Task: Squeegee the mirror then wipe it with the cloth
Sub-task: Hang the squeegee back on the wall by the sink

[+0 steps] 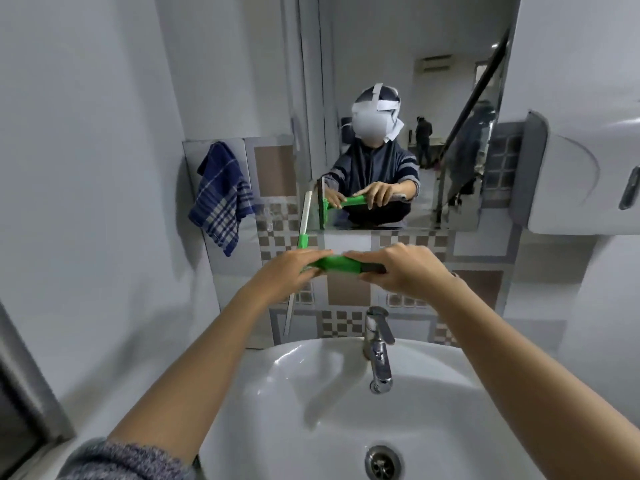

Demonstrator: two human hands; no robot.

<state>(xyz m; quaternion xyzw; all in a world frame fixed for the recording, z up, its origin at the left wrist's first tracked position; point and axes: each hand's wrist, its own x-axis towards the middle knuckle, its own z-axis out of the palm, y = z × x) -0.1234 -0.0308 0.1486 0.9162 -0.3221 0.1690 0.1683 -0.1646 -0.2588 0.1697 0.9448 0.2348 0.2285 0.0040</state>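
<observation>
The mirror (pixel 398 81) hangs on the wall above the sink. Both of my hands hold a green squeegee (pixel 341 264) by its handle in front of the tiles just below the mirror. My left hand (pixel 294 268) grips the handle near the blade end. My right hand (pixel 405 270) grips the dark rear end. The squeegee's long white blade (pixel 304 216) stands nearly upright at the mirror's lower left edge. A blue plaid cloth (pixel 221 197) hangs on the wall to the left of the mirror.
A white sink (pixel 277 393) with a chrome tap (pixel 379 348) and drain (pixel 382 462) lies below my arms. A white dispenser (pixel 581 174) is mounted at the right. A plain wall stands at the left. The mirror reflects me and a person far behind.
</observation>
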